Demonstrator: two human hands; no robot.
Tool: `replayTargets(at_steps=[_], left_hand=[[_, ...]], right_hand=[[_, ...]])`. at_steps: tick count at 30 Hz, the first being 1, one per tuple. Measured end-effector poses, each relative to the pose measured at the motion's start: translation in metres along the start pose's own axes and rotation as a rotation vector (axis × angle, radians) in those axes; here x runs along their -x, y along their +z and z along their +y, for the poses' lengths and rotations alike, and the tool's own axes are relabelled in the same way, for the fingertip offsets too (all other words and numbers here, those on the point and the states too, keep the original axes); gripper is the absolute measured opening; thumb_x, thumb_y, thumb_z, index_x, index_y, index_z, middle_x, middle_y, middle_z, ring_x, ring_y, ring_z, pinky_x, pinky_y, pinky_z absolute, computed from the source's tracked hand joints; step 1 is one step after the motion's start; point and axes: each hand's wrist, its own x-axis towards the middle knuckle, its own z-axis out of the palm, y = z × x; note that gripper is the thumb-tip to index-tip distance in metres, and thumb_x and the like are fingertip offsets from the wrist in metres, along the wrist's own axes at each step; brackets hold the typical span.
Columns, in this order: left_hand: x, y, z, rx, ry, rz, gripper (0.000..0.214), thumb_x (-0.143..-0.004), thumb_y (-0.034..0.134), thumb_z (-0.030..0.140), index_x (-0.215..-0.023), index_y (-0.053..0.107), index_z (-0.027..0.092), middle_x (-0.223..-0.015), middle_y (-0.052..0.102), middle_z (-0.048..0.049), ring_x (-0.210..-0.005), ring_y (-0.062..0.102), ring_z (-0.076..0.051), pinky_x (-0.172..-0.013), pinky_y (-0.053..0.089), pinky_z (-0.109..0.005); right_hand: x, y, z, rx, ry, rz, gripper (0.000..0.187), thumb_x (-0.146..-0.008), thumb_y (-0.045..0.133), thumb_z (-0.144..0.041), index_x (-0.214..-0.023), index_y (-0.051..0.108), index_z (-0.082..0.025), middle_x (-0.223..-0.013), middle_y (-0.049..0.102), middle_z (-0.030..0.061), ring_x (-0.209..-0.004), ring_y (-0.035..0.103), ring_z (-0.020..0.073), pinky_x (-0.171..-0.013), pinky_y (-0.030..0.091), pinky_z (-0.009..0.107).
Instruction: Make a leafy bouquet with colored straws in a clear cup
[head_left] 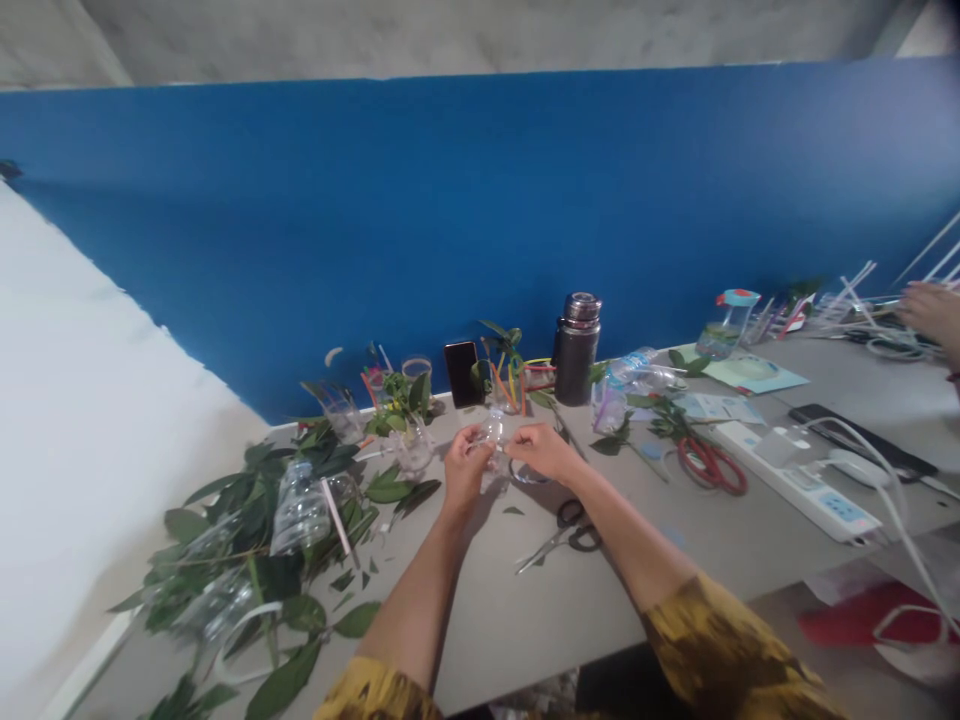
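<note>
Both forearms reach forward over the worktop (525, 630), converging in front and to the left of the dark flask (576, 355). There the left hand (466, 465), palm turned inward, has its fingers pinched on a clear plastic piece (494, 425). The right hand (544, 450) bends in opposite, knuckles up, fingers curled at the piece; whether they grip it, I cannot tell.

Grey table (502, 625) bearing leafy cuttings (279, 578), black-handled scissors (556, 539), dark flask (576, 360), white power strip (784, 480)
</note>
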Motion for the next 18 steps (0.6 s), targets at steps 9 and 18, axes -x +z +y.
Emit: replayTargets(at_steps=[9, 18], left_hand=[[0.0010, 0.0012, 0.0050, -0.018, 0.047, 0.084, 0.055, -0.068, 0.088, 0.043, -0.113, 0.068, 0.020, -0.110, 0.073, -0.0084, -0.082, 0.069, -0.019, -0.066, 0.054, -0.028], [0.0034, 0.0026, 0.0056, 0.118, -0.007, -0.037, 0.054, -0.069, 0.088, 0.041, -0.115, 0.065, 0.024, -0.121, 0.070, -0.0064, -0.087, 0.071, -0.016, -0.070, 0.056, -0.027]], right_hand=[[0.0069, 0.0053, -0.0088, 0.401, -0.023, 0.137, 0.020, -0.094, 0.067, -0.038, -0.088, 0.080, -0.024, -0.084, 0.077, 0.0044, -0.078, 0.064, 0.0204, -0.068, 0.036, 0.029], [0.0008, 0.0007, -0.0006, 0.295, 0.014, 0.085, 0.019, -0.093, 0.070, -0.036, -0.087, 0.082, -0.022, -0.085, 0.078, 0.0042, -0.079, 0.068, 0.0202, -0.068, 0.040, 0.027]])
